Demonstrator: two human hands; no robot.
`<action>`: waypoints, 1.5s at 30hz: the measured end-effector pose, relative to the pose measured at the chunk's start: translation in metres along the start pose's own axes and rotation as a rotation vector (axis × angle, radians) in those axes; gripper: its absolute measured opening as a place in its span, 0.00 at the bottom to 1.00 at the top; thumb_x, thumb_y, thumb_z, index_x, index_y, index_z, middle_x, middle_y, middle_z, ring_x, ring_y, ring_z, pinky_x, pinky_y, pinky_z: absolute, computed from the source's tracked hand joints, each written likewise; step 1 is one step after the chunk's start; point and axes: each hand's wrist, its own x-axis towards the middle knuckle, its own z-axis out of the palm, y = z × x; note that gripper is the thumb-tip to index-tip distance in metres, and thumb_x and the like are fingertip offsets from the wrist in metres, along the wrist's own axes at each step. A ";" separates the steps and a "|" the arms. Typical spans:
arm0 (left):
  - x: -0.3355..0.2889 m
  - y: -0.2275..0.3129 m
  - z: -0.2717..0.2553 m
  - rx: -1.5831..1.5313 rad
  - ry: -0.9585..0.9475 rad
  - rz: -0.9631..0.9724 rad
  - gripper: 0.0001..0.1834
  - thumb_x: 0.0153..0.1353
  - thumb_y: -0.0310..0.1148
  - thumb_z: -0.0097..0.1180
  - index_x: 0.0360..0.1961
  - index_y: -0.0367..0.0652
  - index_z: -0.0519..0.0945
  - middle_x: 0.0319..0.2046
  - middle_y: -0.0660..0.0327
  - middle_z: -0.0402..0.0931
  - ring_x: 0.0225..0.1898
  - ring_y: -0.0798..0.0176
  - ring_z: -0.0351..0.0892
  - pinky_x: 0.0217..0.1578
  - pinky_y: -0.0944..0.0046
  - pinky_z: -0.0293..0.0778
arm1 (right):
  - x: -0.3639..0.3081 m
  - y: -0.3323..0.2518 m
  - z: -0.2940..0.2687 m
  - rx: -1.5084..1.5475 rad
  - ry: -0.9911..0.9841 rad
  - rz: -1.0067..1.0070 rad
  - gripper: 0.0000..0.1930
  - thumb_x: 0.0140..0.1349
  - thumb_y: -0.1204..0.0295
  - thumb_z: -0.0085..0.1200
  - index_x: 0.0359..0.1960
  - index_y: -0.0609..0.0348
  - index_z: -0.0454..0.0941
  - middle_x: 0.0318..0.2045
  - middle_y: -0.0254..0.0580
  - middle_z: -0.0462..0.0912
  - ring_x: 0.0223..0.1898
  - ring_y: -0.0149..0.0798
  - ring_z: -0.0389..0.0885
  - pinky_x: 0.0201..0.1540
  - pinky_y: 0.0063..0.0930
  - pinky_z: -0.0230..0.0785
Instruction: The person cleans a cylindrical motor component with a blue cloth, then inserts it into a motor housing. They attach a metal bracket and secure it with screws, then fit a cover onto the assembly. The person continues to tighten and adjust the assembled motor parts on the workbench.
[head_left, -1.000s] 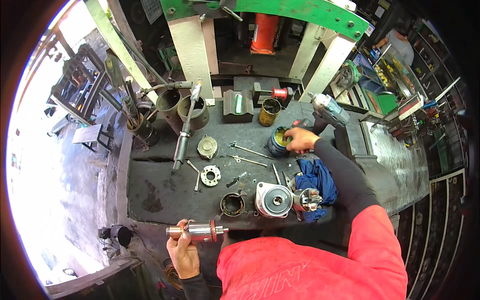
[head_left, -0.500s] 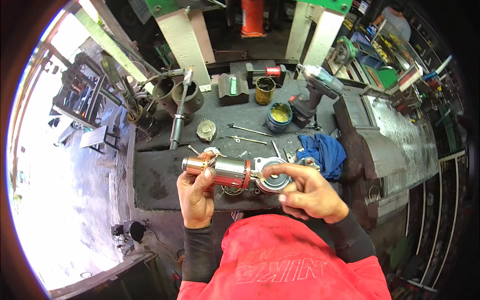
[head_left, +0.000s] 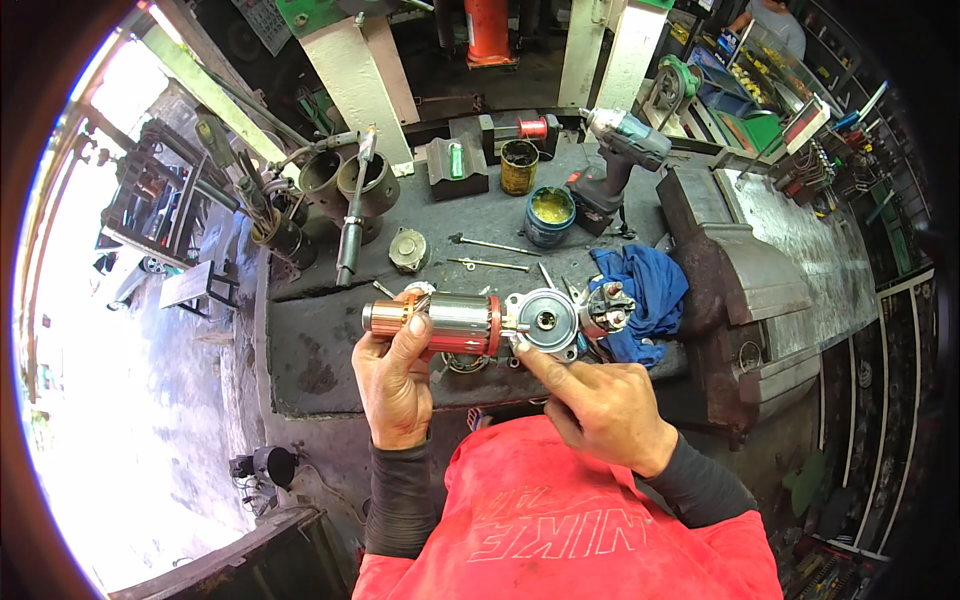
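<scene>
My left hand (head_left: 393, 385) is closed around a motor armature (head_left: 465, 322), with its copper commutator end to the left and its shaft to the right. The thumb presses on top of it. My right hand (head_left: 612, 405) grips nothing; its index finger is stretched toward the shaft, its tip at or against it, while the other fingers curl. A pale smear shows on that fingertip. Just behind the shaft lies a round grey metal end housing (head_left: 548, 338). To its right sits a cylindrical part with terminals (head_left: 607, 310). A ring-shaped part (head_left: 465, 364) is partly hidden below the armature.
A blue cloth (head_left: 650, 285) lies at the right of the bench, near a vise (head_left: 740, 290). Farther back stand an impact wrench (head_left: 615, 165), a blue grease tub (head_left: 549, 232) and a brown can (head_left: 519, 175). Two thin rods and a round metal cap (head_left: 408, 250) lie mid-bench.
My right hand has moved down and slightly right, its index fingertip now lower at the shaft. The end housing and terminal part are less covered. The armature stays in my left hand.
</scene>
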 end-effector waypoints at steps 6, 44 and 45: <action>-0.005 0.000 0.004 0.031 0.050 0.004 0.23 0.62 0.28 0.72 0.56 0.30 0.80 0.49 0.55 0.82 0.47 0.61 0.84 0.48 0.60 0.83 | 0.003 -0.008 0.018 -0.249 0.021 0.073 0.43 0.52 0.75 0.62 0.74 0.63 0.66 0.21 0.35 0.76 0.18 0.37 0.76 0.24 0.35 0.70; -0.006 -0.029 -0.004 -0.046 -0.105 -0.007 0.25 0.67 0.31 0.67 0.62 0.34 0.76 0.54 0.53 0.81 0.52 0.56 0.85 0.55 0.52 0.84 | -0.030 0.001 0.046 0.062 0.332 0.083 0.42 0.50 0.80 0.60 0.74 0.56 0.69 0.18 0.35 0.71 0.18 0.37 0.75 0.23 0.35 0.70; -0.006 -0.031 -0.004 -0.063 -0.111 -0.018 0.24 0.68 0.32 0.66 0.62 0.34 0.76 0.53 0.53 0.81 0.52 0.56 0.85 0.55 0.52 0.84 | -0.029 0.003 0.049 0.094 0.371 0.104 0.42 0.50 0.80 0.60 0.74 0.56 0.69 0.18 0.34 0.69 0.17 0.36 0.74 0.23 0.35 0.70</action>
